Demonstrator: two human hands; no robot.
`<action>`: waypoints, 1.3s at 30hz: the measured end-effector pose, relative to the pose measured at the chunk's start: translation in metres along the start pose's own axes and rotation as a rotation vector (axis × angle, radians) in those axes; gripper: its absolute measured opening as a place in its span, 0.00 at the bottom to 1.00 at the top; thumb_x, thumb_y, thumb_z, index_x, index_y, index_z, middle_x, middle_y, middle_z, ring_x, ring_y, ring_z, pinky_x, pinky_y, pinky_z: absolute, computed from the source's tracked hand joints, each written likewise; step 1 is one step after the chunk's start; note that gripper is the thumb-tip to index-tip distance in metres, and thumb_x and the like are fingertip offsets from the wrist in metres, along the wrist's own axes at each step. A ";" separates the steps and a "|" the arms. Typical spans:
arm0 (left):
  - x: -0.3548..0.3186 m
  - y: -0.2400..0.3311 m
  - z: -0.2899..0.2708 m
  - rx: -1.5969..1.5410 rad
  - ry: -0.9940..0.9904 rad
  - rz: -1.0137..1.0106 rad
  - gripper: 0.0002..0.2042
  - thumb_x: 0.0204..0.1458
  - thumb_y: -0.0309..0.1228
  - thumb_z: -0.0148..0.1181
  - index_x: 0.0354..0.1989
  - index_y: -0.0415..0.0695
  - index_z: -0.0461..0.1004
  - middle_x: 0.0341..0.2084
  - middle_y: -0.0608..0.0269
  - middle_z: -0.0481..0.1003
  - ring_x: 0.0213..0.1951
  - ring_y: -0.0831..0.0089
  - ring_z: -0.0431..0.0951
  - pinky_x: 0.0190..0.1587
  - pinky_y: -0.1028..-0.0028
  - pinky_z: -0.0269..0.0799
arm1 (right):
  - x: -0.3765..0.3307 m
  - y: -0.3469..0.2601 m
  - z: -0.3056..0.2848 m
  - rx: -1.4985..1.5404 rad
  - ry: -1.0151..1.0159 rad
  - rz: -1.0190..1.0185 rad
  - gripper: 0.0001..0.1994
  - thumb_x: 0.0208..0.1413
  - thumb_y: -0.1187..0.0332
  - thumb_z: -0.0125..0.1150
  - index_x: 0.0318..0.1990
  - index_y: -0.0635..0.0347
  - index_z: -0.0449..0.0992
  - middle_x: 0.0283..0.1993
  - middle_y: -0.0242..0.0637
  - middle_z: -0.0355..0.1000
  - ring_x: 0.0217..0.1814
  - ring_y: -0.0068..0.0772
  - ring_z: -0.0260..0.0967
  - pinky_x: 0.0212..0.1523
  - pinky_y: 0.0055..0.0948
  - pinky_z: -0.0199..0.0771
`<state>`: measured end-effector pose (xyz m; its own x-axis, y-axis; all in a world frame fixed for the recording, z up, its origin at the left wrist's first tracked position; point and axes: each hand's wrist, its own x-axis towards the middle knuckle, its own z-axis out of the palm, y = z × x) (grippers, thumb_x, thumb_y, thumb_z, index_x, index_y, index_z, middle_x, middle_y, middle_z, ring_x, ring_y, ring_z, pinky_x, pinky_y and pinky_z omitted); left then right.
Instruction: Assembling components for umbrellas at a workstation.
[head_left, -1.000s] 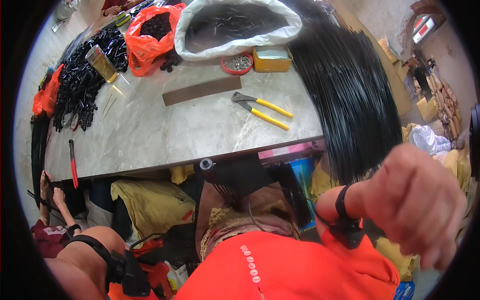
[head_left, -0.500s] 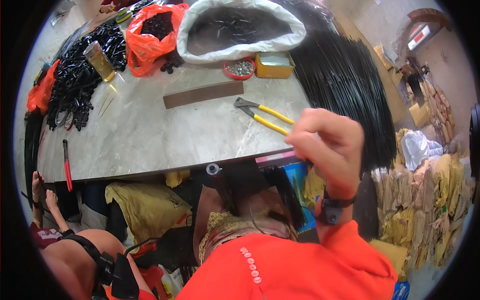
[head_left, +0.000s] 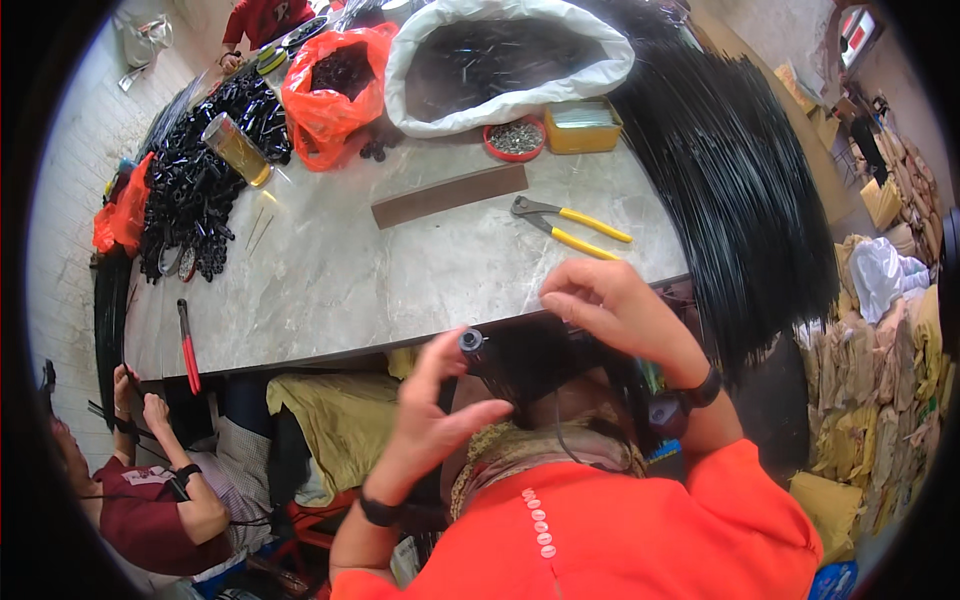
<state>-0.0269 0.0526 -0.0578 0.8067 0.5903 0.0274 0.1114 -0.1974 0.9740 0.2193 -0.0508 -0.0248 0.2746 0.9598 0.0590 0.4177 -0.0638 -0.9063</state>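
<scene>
A dark upright rod with a round grey end and a small hole (head_left: 471, 341) rises in front of me at the table's near edge. My left hand (head_left: 425, 415) is beside it, thumb spread from the fingers and fingertips close to the round end; I cannot tell whether they touch it. My right hand (head_left: 615, 310) hovers over the table's near edge, fingers curled toward the thumb. Anything pinched there is too small to make out. Beyond that hand lie yellow-handled pincers (head_left: 572, 226) on the grey table (head_left: 430, 265).
A brown bar (head_left: 450, 195), a red dish of small metal pieces (head_left: 514, 139), a yellow box (head_left: 583, 127) and a white sack (head_left: 510, 125) are farther back. Long black rods (head_left: 740, 200) cover the right side. Red-handled pliers (head_left: 188, 345) lie left, near a seated co-worker (head_left: 160, 510).
My left hand has come into view beside the rod's round end. My right hand has moved left and slightly down. The whole view has shifted, showing more of the co-worker at left.
</scene>
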 end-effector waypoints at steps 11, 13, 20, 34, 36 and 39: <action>-0.005 0.013 0.035 -0.231 0.279 0.191 0.24 0.54 0.19 0.64 0.60 0.33 0.65 0.49 0.51 0.76 0.51 0.67 0.78 0.57 0.70 0.71 | 0.020 0.026 -0.002 -0.556 0.434 -0.289 0.08 0.55 0.67 0.64 0.39 0.60 0.76 0.36 0.43 0.72 0.36 0.48 0.74 0.37 0.44 0.73; -0.008 0.018 0.033 -0.274 0.266 0.175 0.21 0.57 0.19 0.61 0.59 0.33 0.66 0.48 0.50 0.77 0.50 0.65 0.79 0.56 0.69 0.72 | 0.035 0.037 -0.013 -0.599 0.453 -0.242 0.08 0.55 0.66 0.63 0.38 0.59 0.76 0.35 0.43 0.73 0.37 0.49 0.74 0.38 0.45 0.73; -0.009 0.025 0.025 -0.318 0.217 0.182 0.15 0.59 0.19 0.59 0.54 0.32 0.70 0.44 0.49 0.78 0.47 0.64 0.80 0.53 0.70 0.75 | 0.131 0.056 -0.043 -0.807 0.478 -0.252 0.06 0.53 0.67 0.62 0.32 0.59 0.76 0.32 0.44 0.76 0.37 0.50 0.76 0.38 0.45 0.75; -0.016 0.015 -0.004 -0.422 0.174 0.153 0.16 0.56 0.14 0.58 0.53 0.32 0.70 0.45 0.47 0.77 0.47 0.61 0.80 0.55 0.66 0.75 | 0.217 0.072 -0.035 -1.310 0.118 -0.175 0.05 0.44 0.73 0.65 0.30 0.56 0.83 0.34 0.44 0.80 0.39 0.44 0.80 0.36 0.39 0.79; -0.015 0.015 -0.005 -0.428 0.174 0.157 0.16 0.56 0.14 0.58 0.53 0.32 0.70 0.45 0.48 0.77 0.47 0.61 0.80 0.55 0.66 0.75 | 0.217 0.076 -0.038 -1.289 0.178 -0.200 0.05 0.45 0.72 0.65 0.31 0.56 0.84 0.33 0.44 0.80 0.37 0.43 0.81 0.35 0.38 0.79; -0.013 0.017 -0.004 -0.439 0.165 0.153 0.16 0.56 0.14 0.58 0.53 0.32 0.70 0.45 0.48 0.77 0.48 0.61 0.80 0.55 0.66 0.75 | 0.214 0.079 -0.044 -1.070 0.302 -0.182 0.06 0.46 0.72 0.63 0.32 0.57 0.83 0.32 0.47 0.80 0.36 0.46 0.80 0.35 0.39 0.78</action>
<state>-0.0376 0.0447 -0.0403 0.6883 0.7032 0.1781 -0.2849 0.0363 0.9579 0.3486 0.1375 -0.0652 0.2713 0.8825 0.3841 0.9610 -0.2704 -0.0574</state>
